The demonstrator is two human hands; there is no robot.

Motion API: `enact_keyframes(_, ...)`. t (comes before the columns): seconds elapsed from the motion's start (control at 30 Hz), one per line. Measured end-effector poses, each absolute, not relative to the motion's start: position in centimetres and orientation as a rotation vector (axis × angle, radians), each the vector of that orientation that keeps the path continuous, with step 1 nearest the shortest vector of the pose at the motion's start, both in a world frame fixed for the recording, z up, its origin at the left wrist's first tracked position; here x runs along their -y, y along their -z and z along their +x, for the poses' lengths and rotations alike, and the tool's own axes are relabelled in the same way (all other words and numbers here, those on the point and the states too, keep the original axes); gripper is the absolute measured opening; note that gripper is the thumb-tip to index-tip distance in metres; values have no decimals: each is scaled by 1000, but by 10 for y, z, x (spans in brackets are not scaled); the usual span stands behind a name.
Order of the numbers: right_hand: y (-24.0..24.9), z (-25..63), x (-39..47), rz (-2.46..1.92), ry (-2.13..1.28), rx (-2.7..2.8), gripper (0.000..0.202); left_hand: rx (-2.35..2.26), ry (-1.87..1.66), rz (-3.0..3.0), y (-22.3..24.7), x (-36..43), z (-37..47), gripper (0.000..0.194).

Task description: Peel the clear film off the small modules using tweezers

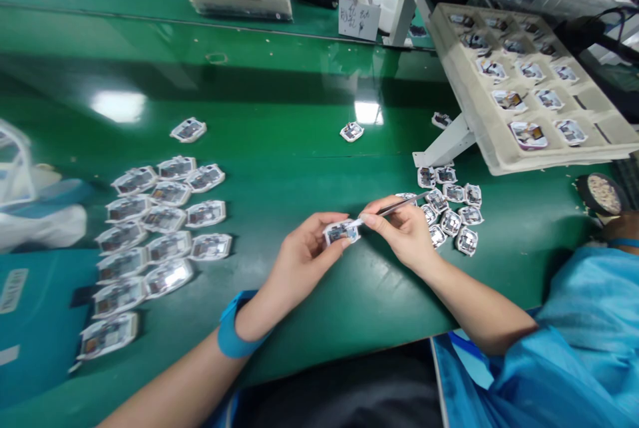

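Between the thumb and fingers of my left hand [312,248] is a small white-framed electronic module [341,233], its circuit side facing up. My right hand [399,231] pinches a slim tool with a grey shaft [403,204] and a whitish end. That end meets the module's upper right edge; whether the tool is a pair of tweezers I cannot tell. Just beyond my right hand lies a cluster of similar modules [451,222]. A single module [352,132] rests farther back on the green table [279,168].
Rows of modules [164,218] cover the left side, beside a teal folder [40,321]. At right, a beige compartment tray [542,118] with modules slopes on a white stand [446,142]. A bowl of small pale bits [602,194] sits near another person's blue sleeve [594,308].
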State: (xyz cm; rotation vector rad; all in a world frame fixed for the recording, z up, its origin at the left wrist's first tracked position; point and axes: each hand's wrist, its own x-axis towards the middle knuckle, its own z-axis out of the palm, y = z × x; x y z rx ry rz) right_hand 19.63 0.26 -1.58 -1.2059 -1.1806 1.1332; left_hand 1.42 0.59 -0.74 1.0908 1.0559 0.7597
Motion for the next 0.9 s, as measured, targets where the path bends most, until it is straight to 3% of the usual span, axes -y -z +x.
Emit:
enact_keyframes(0.5,18,188,5,-1235,-1022,1242,9,-1105,-832,973,19,-7,16,36)
enact_keyframes(0.9,12,187,9,-1200,-737,1506,2,-1130,-880,990,25,-6,19,35)
